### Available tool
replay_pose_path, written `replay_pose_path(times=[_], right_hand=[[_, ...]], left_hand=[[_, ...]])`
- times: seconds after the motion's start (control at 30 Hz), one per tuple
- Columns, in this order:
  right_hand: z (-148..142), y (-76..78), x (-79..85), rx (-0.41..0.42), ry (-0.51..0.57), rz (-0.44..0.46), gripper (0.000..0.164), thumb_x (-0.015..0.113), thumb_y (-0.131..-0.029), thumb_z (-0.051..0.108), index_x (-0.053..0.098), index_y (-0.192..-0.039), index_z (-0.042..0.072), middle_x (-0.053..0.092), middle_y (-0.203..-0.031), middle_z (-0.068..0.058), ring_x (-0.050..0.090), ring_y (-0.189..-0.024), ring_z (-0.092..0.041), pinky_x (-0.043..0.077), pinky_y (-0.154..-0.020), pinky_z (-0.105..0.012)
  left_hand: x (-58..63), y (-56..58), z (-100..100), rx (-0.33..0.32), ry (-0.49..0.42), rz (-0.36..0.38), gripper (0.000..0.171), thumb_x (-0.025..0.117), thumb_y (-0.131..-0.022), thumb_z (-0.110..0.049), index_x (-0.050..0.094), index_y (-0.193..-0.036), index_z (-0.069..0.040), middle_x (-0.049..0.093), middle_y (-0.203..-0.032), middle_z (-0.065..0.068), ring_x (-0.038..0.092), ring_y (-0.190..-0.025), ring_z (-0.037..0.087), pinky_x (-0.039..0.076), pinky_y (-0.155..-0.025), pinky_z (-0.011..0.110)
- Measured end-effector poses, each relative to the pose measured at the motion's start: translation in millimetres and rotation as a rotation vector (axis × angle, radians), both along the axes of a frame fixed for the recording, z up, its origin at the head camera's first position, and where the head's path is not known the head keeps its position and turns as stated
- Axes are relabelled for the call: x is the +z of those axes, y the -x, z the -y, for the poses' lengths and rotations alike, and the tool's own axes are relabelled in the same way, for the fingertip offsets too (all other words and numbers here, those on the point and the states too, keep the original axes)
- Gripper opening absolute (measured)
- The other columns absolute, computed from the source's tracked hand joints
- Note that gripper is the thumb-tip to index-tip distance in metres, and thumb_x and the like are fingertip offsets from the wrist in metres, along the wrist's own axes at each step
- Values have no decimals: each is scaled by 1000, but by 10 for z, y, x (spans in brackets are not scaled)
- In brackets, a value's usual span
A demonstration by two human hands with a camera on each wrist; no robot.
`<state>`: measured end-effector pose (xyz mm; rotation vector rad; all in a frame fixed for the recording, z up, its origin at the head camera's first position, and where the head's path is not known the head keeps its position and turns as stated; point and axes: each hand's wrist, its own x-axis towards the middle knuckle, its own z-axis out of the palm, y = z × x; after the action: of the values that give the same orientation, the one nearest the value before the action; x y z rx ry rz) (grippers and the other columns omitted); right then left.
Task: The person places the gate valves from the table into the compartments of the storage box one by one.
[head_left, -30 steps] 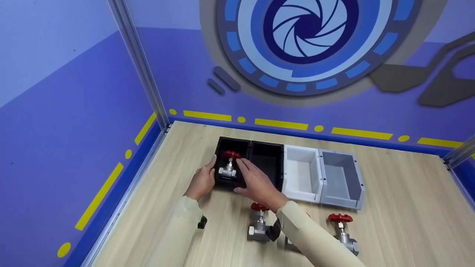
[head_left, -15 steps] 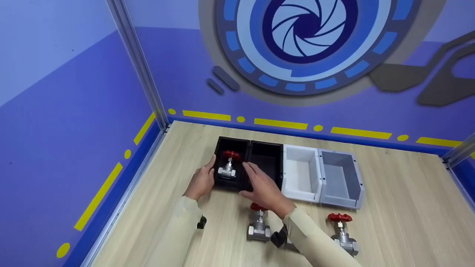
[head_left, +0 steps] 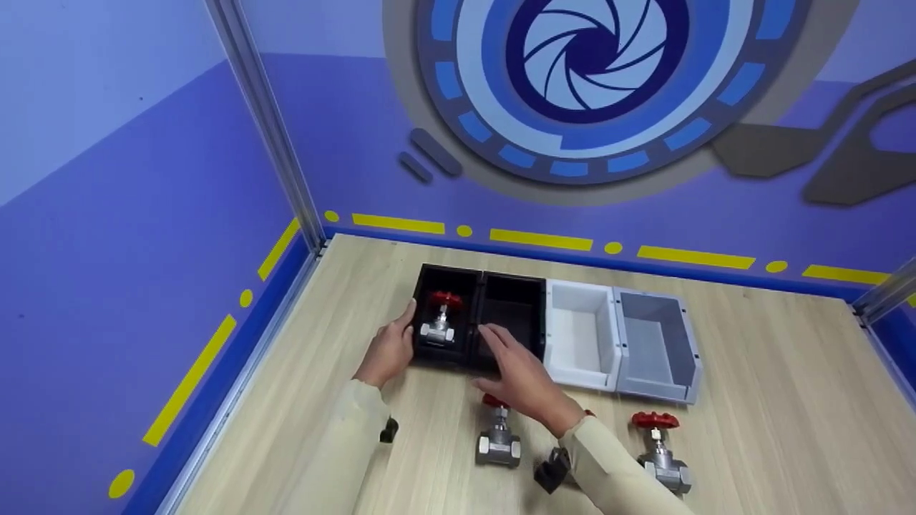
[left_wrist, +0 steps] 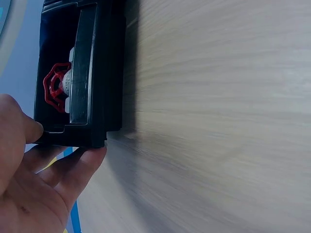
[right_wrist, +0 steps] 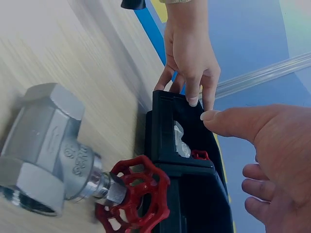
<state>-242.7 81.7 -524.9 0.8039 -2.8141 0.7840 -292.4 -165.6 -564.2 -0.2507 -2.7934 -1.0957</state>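
Observation:
My left hand (head_left: 390, 350) grips the left wall of the leftmost black bin (head_left: 435, 357), its thumb over the rim in the left wrist view and its fingers against the outside. Inside that bin is a steel gate valve with a red handwheel (head_left: 438, 330). With fingers extended and nothing held, my right hand (head_left: 526, 379) hovers over the front of the second black bin (head_left: 514, 292). Just below it on the table stands another gate valve (head_left: 499, 449), which looms large at the left of the right wrist view.
A white bin (head_left: 583, 377) and a grey bin (head_left: 658, 390) continue the row rightward. Another gate valve (head_left: 667, 472) stands at the right front of the wooden table (head_left: 780, 429). My right sleeve mostly hides one more valve. Blue panels enclose the back and left.
My right hand has moved away from the valve in the leftmost bin, rightward and toward the front. My left hand stays on that bin, and the valve inside stays put.

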Motion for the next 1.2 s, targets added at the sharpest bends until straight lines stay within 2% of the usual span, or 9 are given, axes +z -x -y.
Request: replay_pose_path(times=[0.23,0.57,0.77,0.93,1.03,1.1,1.2], right_hand=[[-82,-61,-100,68,87,-83,68,73,-76,30,44,-134,11,46,-135,-5,52,-117,-22,48,-88,-39],[-155,-178,-122,92,110,0,67,70,-79,33,42,-136,11,42,-138,0,47,-122,-20,46,-92,-39],[-216,-237,-181,117,112,-10,64,66,-80,40,41,-136,21,45,-136,1,48,-121,-20,47,-91,-39],[-281,-282,-245,115,77,34,68,66,-79,44,39,-137,24,44,-137,-1,48,-121,-23,46,-93,-39],[-317,-313,-278,124,62,56,70,68,-77,43,39,-138,22,44,-137,-6,48,-121,-25,46,-92,-41],[-338,-331,-300,130,49,54,73,69,-75,45,40,-137,20,45,-136,-7,49,-120,-25,46,-92,-42],[-358,-349,-332,126,24,42,78,70,-72,50,40,-137,18,45,-136,-4,49,-120,-24,46,-93,-42]], left_hand=[[18,-20,2,-17,12,-7,51,45,-94,-5,31,-143,-8,55,-124,23,57,-109,31,48,-88,43],[9,-14,1,-9,-9,6,52,46,-93,-4,31,-143,-9,54,-125,23,56,-110,31,47,-90,44],[1,-10,-8,1,-7,9,51,45,-94,-7,31,-143,-11,53,-126,22,55,-112,31,46,-91,44],[2,-14,-3,-3,-19,20,51,45,-94,-7,30,-143,-11,51,-130,20,54,-114,30,46,-92,44],[-1,-16,-1,-2,-19,22,51,44,-94,-6,30,-143,-12,52,-128,21,55,-112,31,47,-90,44],[-1,-20,1,-11,-9,17,51,44,-94,-6,30,-143,-10,56,-122,24,60,-102,32,48,-86,44],[7,-27,0,-14,-7,22,51,43,-95,-6,29,-144,-10,58,-120,24,62,-93,32,49,-83,43]])
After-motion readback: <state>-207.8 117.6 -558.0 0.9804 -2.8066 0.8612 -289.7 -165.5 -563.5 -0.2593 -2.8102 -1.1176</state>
